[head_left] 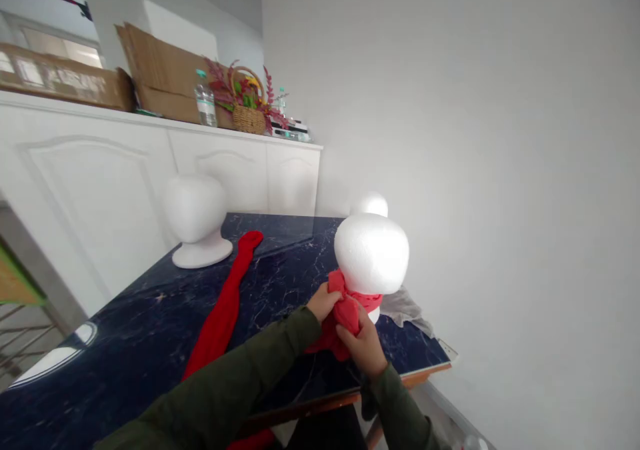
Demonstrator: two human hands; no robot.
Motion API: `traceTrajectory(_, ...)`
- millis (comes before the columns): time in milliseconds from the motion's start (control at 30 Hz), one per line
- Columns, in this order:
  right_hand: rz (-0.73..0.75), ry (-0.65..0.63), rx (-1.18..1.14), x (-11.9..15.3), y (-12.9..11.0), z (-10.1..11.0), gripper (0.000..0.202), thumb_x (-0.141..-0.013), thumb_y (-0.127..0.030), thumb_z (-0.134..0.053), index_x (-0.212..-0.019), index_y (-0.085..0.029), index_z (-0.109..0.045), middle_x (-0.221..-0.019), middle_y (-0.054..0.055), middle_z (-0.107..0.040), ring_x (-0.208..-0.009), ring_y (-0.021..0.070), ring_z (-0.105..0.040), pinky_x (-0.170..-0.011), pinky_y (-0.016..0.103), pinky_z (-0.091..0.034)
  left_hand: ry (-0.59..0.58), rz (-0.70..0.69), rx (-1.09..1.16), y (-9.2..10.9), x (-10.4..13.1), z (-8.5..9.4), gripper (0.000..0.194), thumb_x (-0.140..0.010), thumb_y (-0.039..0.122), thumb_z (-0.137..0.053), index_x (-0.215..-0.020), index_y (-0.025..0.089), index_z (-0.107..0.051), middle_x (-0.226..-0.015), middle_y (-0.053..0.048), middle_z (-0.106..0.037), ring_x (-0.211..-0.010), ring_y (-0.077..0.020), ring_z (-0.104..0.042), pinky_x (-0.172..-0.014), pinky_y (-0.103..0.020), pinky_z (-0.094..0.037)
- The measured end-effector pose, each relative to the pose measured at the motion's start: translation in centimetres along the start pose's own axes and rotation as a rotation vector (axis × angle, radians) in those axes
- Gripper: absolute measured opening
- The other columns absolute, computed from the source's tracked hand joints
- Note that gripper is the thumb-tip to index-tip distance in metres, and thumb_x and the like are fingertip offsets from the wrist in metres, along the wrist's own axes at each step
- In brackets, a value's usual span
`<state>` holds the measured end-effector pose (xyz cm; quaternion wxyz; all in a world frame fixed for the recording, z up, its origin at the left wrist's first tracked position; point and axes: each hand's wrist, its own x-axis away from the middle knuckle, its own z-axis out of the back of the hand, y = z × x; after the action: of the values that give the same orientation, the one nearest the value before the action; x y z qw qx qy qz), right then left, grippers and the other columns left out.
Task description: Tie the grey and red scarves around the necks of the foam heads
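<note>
A white foam head (373, 253) stands near the right end of the dark blue marbled table (285, 263). Around its neck goes a coral-red scarf (346, 313), bunched at the side toward me. My left hand (324, 301) is closed on the scarf's upper left part, close under the head. Lower and to the right, my right hand (364, 345) pinches another fold of the same scarf. Both hands nearly meet at the bunched cloth. A longer, brighter red scarf (225, 310) lies stretched along the table to the left, partly hidden by my left sleeve.
Another white head (196, 217) stands at the table's left back edge, and a further one (370, 203) behind the near head. Grey cloth (406, 307) lies at the right. White cabinets behind carry cardboard boxes (165, 77), a bottle (205, 100) and a flower basket (249, 118).
</note>
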<state>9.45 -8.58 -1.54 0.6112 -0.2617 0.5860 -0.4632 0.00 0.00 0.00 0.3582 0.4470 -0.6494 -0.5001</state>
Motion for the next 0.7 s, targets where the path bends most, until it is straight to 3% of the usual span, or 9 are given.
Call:
traceTrajectory(67,0.021,-0.101,-0.072,1.3,-1.6,-0.8,0.042,-0.067,-0.019,-0.064,-0.109,-0.021,-0.060,-0.123,0.006,-0.054,-0.117,0.0242,-0.045,-0.103,0.040,-0.029,0.031,0.026,0.017,0.7,2.1,1.9,0.022,-0.058,0.010,-0.051,-0.078,0.013,-0.058,-0.066,-0.002,-0.063,-0.062,-0.0150,-0.058,-0.063,-0.028,-0.046)
traceTrajectory(133,-0.048,-0.123,-0.211,2.9,-2.3,-1.7,0.030,-0.071,-0.026,-0.063,-0.101,-0.020,-0.063,-0.115,0.006,-0.059,-0.109,0.0229,-0.050,-0.099,0.038,-0.034,0.044,0.079,0.052,1.1,4.3,3.8,0.030,-0.057,0.011,-0.053,-0.086,0.014,-0.057,-0.072,-0.002,-0.065,-0.066,-0.0167,-0.061,-0.065,-0.029,-0.047)
traceTrajectory(200,-0.253,-0.011,-0.422,4.3,-2.1,-2.6,0.021,-0.075,-0.036,-0.060,-0.087,-0.019,-0.063,-0.096,0.005,-0.065,-0.092,0.0193,-0.058,-0.085,0.033,-0.044,0.040,0.149,0.127,1.1,6.2,5.6,0.041,-0.054,0.011,-0.056,-0.094,0.015,-0.056,-0.078,-0.003,-0.066,-0.073,-0.0201,-0.063,-0.071,-0.033,-0.049)
traceTrajectory(267,-0.537,0.113,-0.611,5.5,-1.1,-3.3,0.028,-0.073,-0.047,-0.059,-0.075,-0.018,-0.059,-0.076,0.002,-0.064,-0.071,0.0153,-0.061,-0.065,0.027,-0.048,0.038,0.205,0.200,0.8,7.8,7.0,0.051,-0.050,0.009,-0.058,-0.100,0.016,-0.056,-0.083,-0.003,-0.068,-0.079,-0.0233,-0.064,-0.077,-0.037,-0.048)
traceTrajectory(333,-0.799,0.067,-0.678,6.0,-0.1,-3.7,0.039,-0.069,-0.056,-0.059,-0.072,-0.017,-0.057,-0.065,0.001,-0.061,-0.056,0.0127,-0.058,-0.050,0.022,-0.044,0.030,0.218,0.209,0.4,9.1,7.9,0.051,-0.048,0.009,-0.060,-0.099,0.015,-0.059,-0.084,-0.005,-0.069,-0.083,-0.0252,-0.064,-0.082,-0.040,-0.047)
traceTrajectory(400,-0.920,-0.099,-0.622,6.0,0.5,-4.1,0.046,-0.065,-0.060,-0.060,-0.077,-0.015,-0.059,-0.061,0.001,-0.060,-0.046,0.0114,-0.055,-0.043,0.021,-0.040,-0.035,0.214,0.160,0.1,10.0,8.4,0.044,-0.050,0.013,-0.064,-0.094,0.013,-0.063,-0.086,-0.007,-0.070,-0.087,-0.0272,-0.064,-0.086,-0.042,-0.045)
traceTrajectory(500,-0.790,-0.173,-0.574,5.2,0.1,-5.1,0.045,-0.063,-0.055,-0.065,-0.085,-0.015,-0.061,-0.065,0.002,-0.064,-0.049,0.0126,-0.056,-0.047,0.024,-0.042,-0.146,0.112,-0.027,0.2,10.7,8.6,0.036,-0.054,0.018,-0.068,-0.090,0.014,-0.067,-0.092,-0.008,-0.070,-0.099,-0.0287,-0.059,-0.093,-0.043,-0.041)
traceTrajectory(600,-0.673,-0.033,-0.698,4.6,-1.0,-6.3,0.034,-0.061,-0.042,-0.071,-0.081,-0.015,-0.063,-0.065,0.001,-0.065,-0.057,0.0141,-0.059,-0.055,0.025,-0.044,-0.194,-0.049,-0.256,0.8,10.5,9.0,0.039,-0.053,0.013,-0.066,-0.091,0.016,-0.068,-0.099,-0.005,-0.069,-0.107,-0.0271,-0.054,-0.099,-0.041,-0.037)
traceTrajectory(700,-0.735,0.138,-0.809,4.6,-1.7,-6.8,0.016,-0.060,-0.029,-0.068,-0.067,-0.018,-0.059,-0.050,-0.005,-0.058,-0.043,0.0100,-0.050,-0.044,0.022,-0.039,-0.177,-0.030,-0.453,1.4,9.3,10.4,0.031,-0.055,0.010,-0.057,-0.083,0.015,-0.068,-0.090,-0.002,-0.071,-0.097,-0.0244,-0.059,-0.091,-0.038,-0.043)
